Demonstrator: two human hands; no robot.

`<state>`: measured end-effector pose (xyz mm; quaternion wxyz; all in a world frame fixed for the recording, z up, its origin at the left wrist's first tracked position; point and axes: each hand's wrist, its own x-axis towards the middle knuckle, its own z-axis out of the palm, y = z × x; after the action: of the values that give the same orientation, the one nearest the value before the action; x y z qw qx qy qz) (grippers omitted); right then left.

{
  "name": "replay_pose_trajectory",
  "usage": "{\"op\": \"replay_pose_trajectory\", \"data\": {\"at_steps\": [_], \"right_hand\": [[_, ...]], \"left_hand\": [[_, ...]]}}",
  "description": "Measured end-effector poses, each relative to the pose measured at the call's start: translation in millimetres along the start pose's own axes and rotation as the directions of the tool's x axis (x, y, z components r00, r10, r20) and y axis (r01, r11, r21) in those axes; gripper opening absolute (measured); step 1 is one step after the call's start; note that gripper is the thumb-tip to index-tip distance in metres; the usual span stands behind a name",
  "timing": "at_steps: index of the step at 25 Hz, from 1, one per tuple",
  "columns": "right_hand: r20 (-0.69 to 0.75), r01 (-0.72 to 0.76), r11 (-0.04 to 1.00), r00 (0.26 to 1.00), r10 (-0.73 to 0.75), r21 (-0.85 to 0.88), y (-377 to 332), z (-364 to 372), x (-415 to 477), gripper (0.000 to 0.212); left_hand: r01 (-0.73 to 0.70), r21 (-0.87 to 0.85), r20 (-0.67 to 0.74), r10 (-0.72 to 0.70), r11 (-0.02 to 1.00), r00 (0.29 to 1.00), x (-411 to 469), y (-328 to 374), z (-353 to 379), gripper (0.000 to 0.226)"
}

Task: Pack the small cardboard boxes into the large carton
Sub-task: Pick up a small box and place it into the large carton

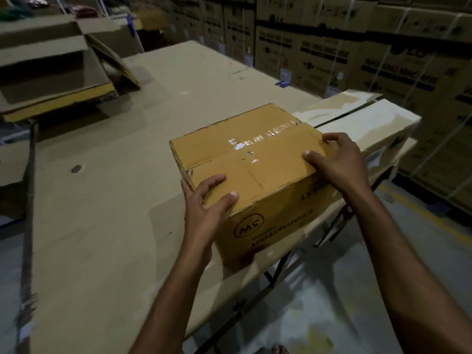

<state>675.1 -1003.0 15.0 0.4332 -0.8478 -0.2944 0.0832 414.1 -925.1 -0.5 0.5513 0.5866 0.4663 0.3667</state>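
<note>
Step in hand: judging by the grip, the person is taking hold of a sealed box to lift or slide it — the carton it belongs in cannot be told for certain.
How to do it well: keep both palms square on opposite corners, press inward evenly, and lift level so the box does not twist; it sits close to the table edge, so drawing it toward the body first risks a tip.
Left hand [207,203]: half open, fingers spread over the near-left top corner, thumb lying on the top face — touching, not wrapped around.
Right hand [337,162]: half open, fingers curled over the far-right top edge, thumb pressed on the top.
Small cardboard box [255,164]: brown, flaps closed, shiny tape along the top seam, standing on the table between both hands.
Table [107,226]: covered in flat cardboard sheeting.
Pale closed carton [362,123]: just beyond the box, on the right.
Open carton [51,72]: far left, flaps raised, well apart.
Stacked warehouse cartons [332,47]: fill the background.
</note>
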Motion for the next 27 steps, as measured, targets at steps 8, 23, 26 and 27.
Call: {"op": "replay_pose_trajectory", "data": {"at_steps": [8,23,26,27], "right_hand": [[0.297,-0.16,0.966,0.95,0.095,0.204,-33.2,27.1,-61.9,0.074],[0.142,0.112,0.884,0.97,-0.196,0.454,-64.9,57.9,-176.6,0.079],[0.162,0.133,0.865,0.958,-0.238,0.483,-71.9,67.9,-180.3,0.08],[0.178,0.141,0.855,0.949,-0.26,0.499,-74.3,72.5,-184.2,0.079]], "left_hand": [[0.076,0.098,0.021,-0.078,0.992,0.997,12.1,-0.1,-105.4,0.048],[-0.394,0.219,-0.128,0.426,0.893,0.896,-68.0,-16.1,-210.4,0.034],[-0.368,0.232,-0.231,0.419,0.9,0.878,-92.3,-14.7,-219.9,0.054],[-0.347,0.219,-0.272,0.399,0.912,0.876,-99.7,-15.9,-225.2,0.064]]}}
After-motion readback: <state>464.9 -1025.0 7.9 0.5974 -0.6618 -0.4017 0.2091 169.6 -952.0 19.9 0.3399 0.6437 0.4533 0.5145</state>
